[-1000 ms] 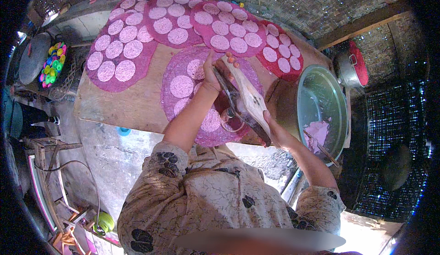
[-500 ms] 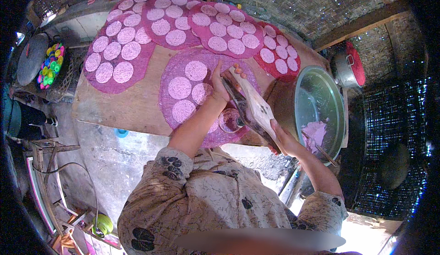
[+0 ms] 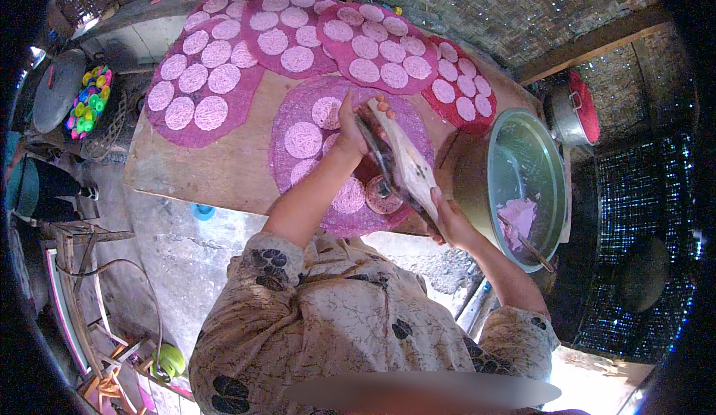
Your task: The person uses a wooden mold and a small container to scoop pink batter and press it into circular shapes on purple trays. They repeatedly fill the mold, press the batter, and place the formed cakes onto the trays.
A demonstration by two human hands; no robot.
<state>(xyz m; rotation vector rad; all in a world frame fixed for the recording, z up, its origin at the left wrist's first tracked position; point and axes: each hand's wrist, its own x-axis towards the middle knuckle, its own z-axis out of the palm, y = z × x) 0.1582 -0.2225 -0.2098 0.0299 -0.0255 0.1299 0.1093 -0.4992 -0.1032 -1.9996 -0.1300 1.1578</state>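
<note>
Head view: wooden press (image 3: 403, 165) gripped at both ends, left hand (image 3: 356, 126) curled round its far end, right hand (image 3: 450, 221) closed round its near handle. Held tilted above the round purple mat (image 3: 298, 117) of pale noodle discs on the tabletop (image 3: 224, 169), beside the large metal pot (image 3: 522, 176).

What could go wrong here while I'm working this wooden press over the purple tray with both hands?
The wooden press is held tilted between the left hand and right hand, so it might slip onto the pale noodle rounds below. The purple tray under it overhangs the table edge toward you; downward pressure there could tip it. Your right elbow is close to the large metal pot, which a knock might shift.
</note>
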